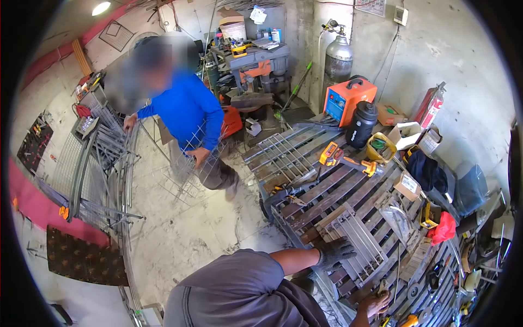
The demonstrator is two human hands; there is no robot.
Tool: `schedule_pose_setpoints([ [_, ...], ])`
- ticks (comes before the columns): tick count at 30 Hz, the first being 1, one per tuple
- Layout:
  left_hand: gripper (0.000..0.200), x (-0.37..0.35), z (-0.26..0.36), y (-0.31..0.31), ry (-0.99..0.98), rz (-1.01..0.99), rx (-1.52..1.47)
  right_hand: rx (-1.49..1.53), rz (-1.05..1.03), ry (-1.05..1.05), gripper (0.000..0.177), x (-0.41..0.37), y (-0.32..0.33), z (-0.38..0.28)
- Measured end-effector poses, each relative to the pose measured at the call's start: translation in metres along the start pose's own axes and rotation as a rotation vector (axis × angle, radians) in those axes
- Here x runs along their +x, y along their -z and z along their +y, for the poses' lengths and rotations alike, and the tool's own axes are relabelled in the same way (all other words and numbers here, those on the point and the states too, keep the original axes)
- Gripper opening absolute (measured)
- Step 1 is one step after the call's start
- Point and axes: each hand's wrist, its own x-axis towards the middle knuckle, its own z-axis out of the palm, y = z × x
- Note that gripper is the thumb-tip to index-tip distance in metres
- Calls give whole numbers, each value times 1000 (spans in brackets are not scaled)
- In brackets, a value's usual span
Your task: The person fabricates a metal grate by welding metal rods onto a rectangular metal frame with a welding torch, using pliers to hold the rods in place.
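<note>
My left hand, in a dark glove, lies with its fingers stretched out on a small metal grille of parallel bars. The grille rests on a board on the slatted workbench. My right hand is bare and low at the bench's near side, its fingers closed around a small piece that I cannot make out. Close by it lie a thin rod and a yellow-handled tool.
A co-worker in a blue top stands across the floor, holding a wire grid. On the bench are a larger metal grid, a yellow power tool, a black bottle and an orange welding machine. Metal racks stand left.
</note>
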Motion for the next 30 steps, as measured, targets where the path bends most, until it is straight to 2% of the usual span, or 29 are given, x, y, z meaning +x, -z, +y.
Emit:
schedule_pose_setpoints([
  [3, 89, 0, -1, -3, 19, 0, -13, -36, 27, 47, 42, 1, -2, 5],
  [7, 89, 3, 1, -3, 14, -36, -16, 11, -37, -23, 40, 1, 8, -6],
  [11, 89, 4, 2, 5, 17, -63, -9, -20, 9, 4, 41, -2, 16, -14],
  [16, 90, 4, 0, 1, 23, -38, -39, 25, -112, 2, 45, 1, 20, -8],
  [20, 91, 1, 3, 19, 0, -52, -43, 19, -56, 5, 41, 0, 6, 0],
  [23, 91, 25, -5, 24, -132, 81, -71, 25, 67, 65, 40, 0, -8, 7],
  [27, 97, 89, 7, 91, 9, 284, -22, -3, 4, 4, 38, 1, -4, 3],
  [29, 98, 108, 0, 91, 43, 398, -100, -11, 8, 0, 45, 0, 0, 0],
  [30, 97, 108, 0, 96, 87, 367, -27, -18, 22, 9, 46, 0, -5, 3],
])
